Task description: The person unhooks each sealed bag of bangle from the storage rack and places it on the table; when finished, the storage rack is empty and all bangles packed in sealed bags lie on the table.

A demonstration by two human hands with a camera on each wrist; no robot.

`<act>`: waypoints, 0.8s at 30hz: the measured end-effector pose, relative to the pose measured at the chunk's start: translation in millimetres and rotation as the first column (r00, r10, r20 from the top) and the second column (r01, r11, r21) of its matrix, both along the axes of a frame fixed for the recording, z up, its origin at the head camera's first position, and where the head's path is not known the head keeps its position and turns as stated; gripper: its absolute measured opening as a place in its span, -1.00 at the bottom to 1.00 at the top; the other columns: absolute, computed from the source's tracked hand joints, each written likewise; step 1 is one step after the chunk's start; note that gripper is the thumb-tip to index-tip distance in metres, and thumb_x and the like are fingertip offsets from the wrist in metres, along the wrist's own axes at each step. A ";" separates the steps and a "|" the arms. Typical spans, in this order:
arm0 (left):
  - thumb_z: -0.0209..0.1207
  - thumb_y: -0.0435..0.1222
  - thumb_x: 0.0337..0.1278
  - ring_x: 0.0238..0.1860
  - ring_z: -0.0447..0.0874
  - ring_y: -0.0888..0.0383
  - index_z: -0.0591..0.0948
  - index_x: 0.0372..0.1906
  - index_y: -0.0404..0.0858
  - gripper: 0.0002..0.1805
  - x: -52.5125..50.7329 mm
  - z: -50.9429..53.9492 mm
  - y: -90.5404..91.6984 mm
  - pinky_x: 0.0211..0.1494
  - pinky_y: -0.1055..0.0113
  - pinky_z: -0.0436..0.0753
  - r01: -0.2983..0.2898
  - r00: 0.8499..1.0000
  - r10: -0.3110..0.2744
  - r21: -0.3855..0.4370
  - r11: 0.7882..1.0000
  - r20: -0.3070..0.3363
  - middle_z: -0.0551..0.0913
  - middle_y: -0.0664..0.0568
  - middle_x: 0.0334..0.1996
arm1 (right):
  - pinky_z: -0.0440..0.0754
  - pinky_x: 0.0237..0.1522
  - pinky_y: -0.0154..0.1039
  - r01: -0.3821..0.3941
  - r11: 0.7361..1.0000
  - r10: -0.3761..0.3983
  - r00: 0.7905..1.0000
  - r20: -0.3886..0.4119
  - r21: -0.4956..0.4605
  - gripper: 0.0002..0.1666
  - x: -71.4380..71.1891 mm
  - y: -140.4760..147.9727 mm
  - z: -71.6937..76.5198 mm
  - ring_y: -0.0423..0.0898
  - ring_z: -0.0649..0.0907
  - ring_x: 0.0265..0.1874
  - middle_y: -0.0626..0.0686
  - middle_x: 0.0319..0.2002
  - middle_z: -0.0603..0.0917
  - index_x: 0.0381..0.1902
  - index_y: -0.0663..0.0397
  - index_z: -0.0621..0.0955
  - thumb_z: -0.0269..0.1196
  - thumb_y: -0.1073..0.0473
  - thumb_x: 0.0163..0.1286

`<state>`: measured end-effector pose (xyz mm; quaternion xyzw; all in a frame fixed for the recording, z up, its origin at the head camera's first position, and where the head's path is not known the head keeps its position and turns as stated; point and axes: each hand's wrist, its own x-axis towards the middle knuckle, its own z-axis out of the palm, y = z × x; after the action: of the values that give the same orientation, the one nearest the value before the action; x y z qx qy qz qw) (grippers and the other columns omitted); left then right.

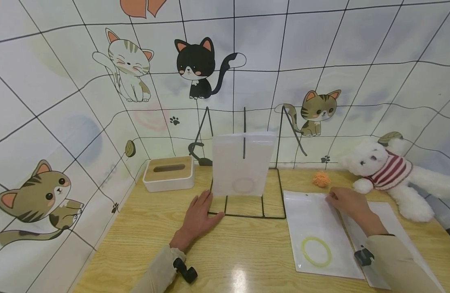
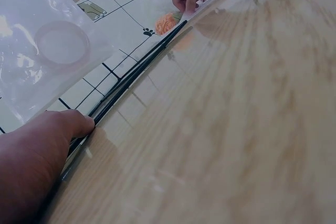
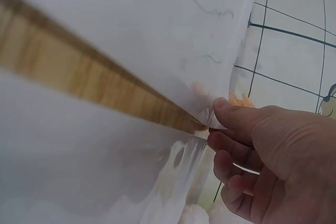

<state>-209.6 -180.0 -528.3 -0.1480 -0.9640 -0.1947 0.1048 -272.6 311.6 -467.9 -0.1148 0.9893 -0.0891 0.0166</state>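
My left hand rests on the table with its fingers extended, touching the front left corner of a black wire rack. From the rack's middle hook hangs a whitish plastic zip bag with a faint ring showing through it. At the right, my right hand pinches the top right corner of another zip bag, which lies on the table and holds a yellow ring. In the right wrist view, thumb and index finger grip that bag's corner. A second flat bag lies beside it, partly under my forearm.
A white tissue box with a wooden lid stands at the back left. An orange yarn ball sits behind the right hand. A white plush bear in a striped sweater lies at the back right, against the cat-patterned wall cloth.
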 end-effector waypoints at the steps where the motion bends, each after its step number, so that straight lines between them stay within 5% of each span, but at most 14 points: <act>1: 0.07 0.24 0.24 0.54 0.17 -0.08 0.28 0.48 -0.40 -0.05 -0.3 0.1 -0.1 0.57 -0.04 0.15 0.000 1.000 0.000 -0.002 1.000 0.000 0.27 -0.17 0.51 | 0.32 -0.55 -0.27 0.003 1.000 -0.003 1.000 0.007 0.006 -0.78 -0.6 -0.4 0.4 -0.15 0.41 -0.57 -0.04 -0.57 0.48 -0.36 0.20 0.59 0.23 0.14 0.39; 10: 0.06 0.24 0.26 0.55 0.15 -0.08 0.25 0.50 -0.40 -0.04 -2.3 2.8 -0.5 0.58 -0.05 0.14 -0.002 1.000 0.002 0.012 1.000 -0.003 0.24 -0.17 0.52 | 0.54 -0.47 -0.12 -0.003 1.000 0.003 1.000 0.016 -0.007 -0.73 -9.0 -3.3 2.8 -0.11 0.55 -0.49 0.15 -0.31 0.71 -0.12 0.28 0.61 0.26 0.16 0.36; 24: 0.04 0.26 0.26 0.57 0.12 -0.03 0.23 0.51 -0.37 -0.03 -1.6 -3.9 0.4 0.61 0.00 0.08 -0.015 0.999 0.015 0.006 1.000 0.033 0.21 -0.13 0.54 | 0.31 -0.57 -0.27 -0.035 0.999 0.035 0.998 -0.053 -0.008 -0.81 -1.8 -10.3 -0.7 -0.14 0.42 -0.57 -0.04 -0.52 0.54 -0.20 0.20 0.64 0.19 0.17 0.41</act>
<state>-211.2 -179.6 -532.1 -0.1373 -0.9660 -0.1994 0.0908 -274.5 301.3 -468.6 -0.1345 0.9868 -0.0899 -0.0085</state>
